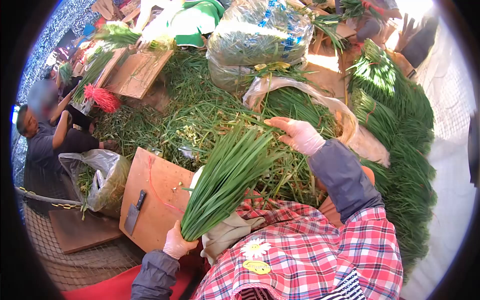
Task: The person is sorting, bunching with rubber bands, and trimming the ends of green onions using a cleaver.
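Observation:
My left hand [179, 242], in a thin clear glove, is wrapped round the base of a bunch of green garlic chives [227, 180]. The leaves fan up and to the right across my lap. My right hand [299, 136], gloved too, is by the leaf tips, its fingers pinching what looks like a thin chive leaf. A wooden board [150, 200] lies tilted beside my left hand. On it rest a cleaver [133, 214] with a dark handle and a thin red tie [159, 192].
Loose leaves [185, 105] cover the ground ahead. Chive bundles [395, 135] are piled along the right. A stuffed plastic bag [260, 37] sits at the back, another bag [107, 180] at left. Co-workers sit at far left near a second board [140, 75] and red ties [102, 98].

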The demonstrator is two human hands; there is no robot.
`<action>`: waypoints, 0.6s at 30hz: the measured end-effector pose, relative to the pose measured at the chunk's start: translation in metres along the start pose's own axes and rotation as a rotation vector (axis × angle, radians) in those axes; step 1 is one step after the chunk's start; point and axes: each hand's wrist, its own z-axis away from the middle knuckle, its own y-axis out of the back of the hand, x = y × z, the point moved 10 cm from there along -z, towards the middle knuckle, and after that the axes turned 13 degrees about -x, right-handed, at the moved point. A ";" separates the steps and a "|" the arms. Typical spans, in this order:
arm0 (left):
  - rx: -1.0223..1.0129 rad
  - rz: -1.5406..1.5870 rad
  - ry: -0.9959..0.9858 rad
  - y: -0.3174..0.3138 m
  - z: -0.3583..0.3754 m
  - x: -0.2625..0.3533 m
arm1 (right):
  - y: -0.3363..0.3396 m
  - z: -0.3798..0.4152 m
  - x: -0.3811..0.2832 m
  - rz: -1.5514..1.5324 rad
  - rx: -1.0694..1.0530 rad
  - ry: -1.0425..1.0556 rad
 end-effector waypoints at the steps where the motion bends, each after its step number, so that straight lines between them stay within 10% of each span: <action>1: 0.000 -0.006 -0.005 0.000 -0.001 -0.001 | -0.010 -0.003 -0.002 0.011 -0.020 0.041; 7: -0.006 -0.037 0.013 0.001 -0.002 0.000 | -0.056 -0.011 0.027 -0.701 0.190 0.011; 11: 0.014 -0.078 -0.022 0.003 0.000 0.005 | -0.027 0.026 0.096 -1.068 0.373 -0.546; 14: 0.030 -0.138 -0.011 0.005 0.001 0.003 | -0.017 0.013 0.121 -0.479 0.214 -0.477; 16: 0.035 -0.168 -0.017 0.006 0.000 0.009 | 0.032 -0.013 0.015 -0.051 0.252 -0.007; 18: 0.038 -0.195 -0.022 0.006 -0.001 0.011 | 0.025 -0.041 -0.034 0.094 0.064 0.001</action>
